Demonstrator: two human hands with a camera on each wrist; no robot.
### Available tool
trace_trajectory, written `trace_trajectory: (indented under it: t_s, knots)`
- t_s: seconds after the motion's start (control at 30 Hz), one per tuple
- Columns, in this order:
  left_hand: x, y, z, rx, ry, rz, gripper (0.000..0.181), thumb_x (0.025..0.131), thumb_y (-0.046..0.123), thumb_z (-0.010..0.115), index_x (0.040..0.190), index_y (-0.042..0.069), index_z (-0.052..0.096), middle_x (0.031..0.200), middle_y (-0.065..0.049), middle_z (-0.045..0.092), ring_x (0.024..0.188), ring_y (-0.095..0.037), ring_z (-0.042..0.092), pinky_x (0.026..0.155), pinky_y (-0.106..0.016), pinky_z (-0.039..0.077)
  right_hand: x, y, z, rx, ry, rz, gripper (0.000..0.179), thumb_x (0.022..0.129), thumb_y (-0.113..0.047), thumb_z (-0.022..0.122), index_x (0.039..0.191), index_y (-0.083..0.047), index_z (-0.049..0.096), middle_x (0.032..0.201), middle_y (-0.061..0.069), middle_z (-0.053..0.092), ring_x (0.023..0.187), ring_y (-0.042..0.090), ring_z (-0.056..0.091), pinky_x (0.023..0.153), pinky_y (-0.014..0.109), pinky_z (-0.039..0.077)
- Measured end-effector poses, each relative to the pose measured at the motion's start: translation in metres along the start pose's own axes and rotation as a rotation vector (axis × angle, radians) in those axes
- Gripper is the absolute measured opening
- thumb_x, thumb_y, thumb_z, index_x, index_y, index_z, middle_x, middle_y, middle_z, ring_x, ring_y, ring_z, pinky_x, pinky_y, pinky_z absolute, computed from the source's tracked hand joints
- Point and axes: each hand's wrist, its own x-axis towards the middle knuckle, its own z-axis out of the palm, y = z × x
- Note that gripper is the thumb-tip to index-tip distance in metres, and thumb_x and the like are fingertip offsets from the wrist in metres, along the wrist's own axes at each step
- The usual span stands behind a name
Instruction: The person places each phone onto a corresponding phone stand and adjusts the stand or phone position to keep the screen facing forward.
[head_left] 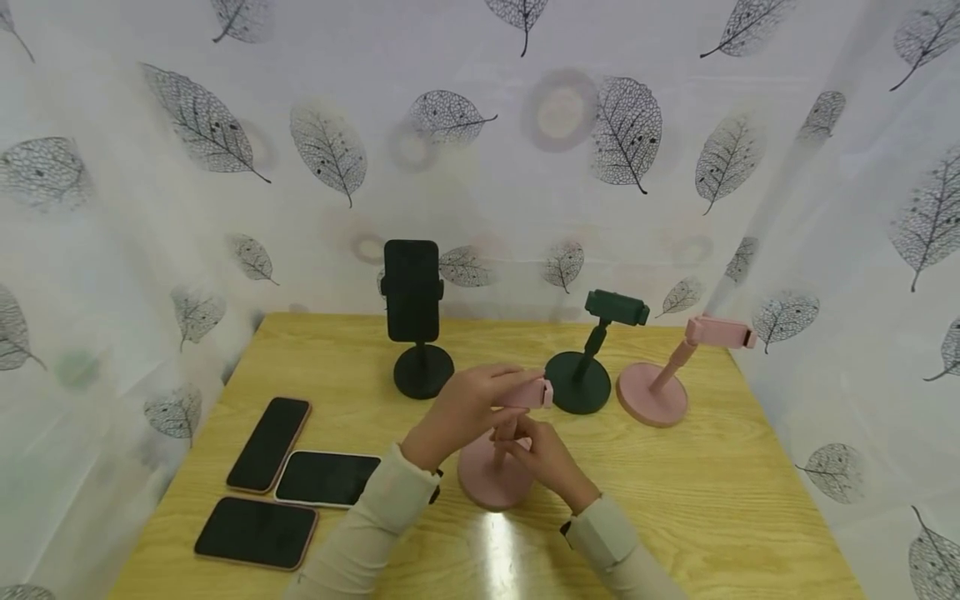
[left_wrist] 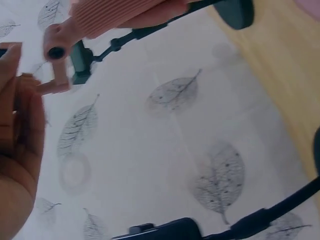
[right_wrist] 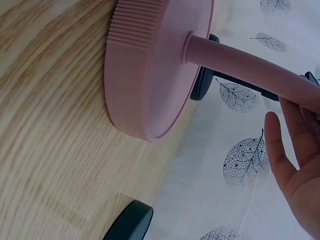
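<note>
In the head view, a pink phone stand (head_left: 487, 483) stands upright on the table between both hands. My left hand (head_left: 465, 408) grips the clamp head (head_left: 528, 394) at its top, thumb below and fingers above. Lower down, my right hand (head_left: 553, 462) holds the neck just under the head. The left wrist view shows a ridged collar (left_wrist: 112, 15) with a finger along it, and a hinge joint (left_wrist: 57, 50) beside the left hand. The round base (right_wrist: 132, 75) and smooth pole (right_wrist: 240, 65) fill the right wrist view, with right fingers (right_wrist: 280, 155) behind the pole.
A black stand (head_left: 422, 372) holding an upright phone (head_left: 412, 292) is at the back. A dark green stand (head_left: 577, 383) and another pink stand (head_left: 652, 396) are at the back right. Phones (head_left: 268, 446) lie at left. A leaf-print curtain (head_left: 480, 192) surrounds the wooden table (head_left: 697, 500).
</note>
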Motion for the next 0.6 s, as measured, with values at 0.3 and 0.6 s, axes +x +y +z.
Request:
trace_trajectory:
  t_s: [0.3,0.6]
  knots:
    - [-0.007,-0.017,0.026,-0.482,0.196,-0.048,0.054,0.070,0.006,0.081,0.120,0.011,0.061,0.116,-0.006,0.063,0.104,-0.019,0.054,0.083,-0.029,0.050,0.000,0.009,0.001,0.048,0.004,0.013,0.025,0.093,-0.019,0.059,0.115,-0.009,0.061,0.101,0.007,0.070,0.090,0.017,0.065,0.082,0.035,0.053]
    - [-0.005,-0.008,0.036,-0.744,0.215,-0.193,0.040,0.072,-0.001,0.077,0.110,0.004,0.064,0.107,-0.018,0.068,0.082,-0.021,0.066,0.067,-0.028,0.055,0.002,0.010,0.002,0.029,0.010,0.033,0.018,0.091,-0.012,0.059,0.107,-0.004,0.065,0.101,0.012,0.069,0.091,0.022,0.066,0.080,0.033,0.053]
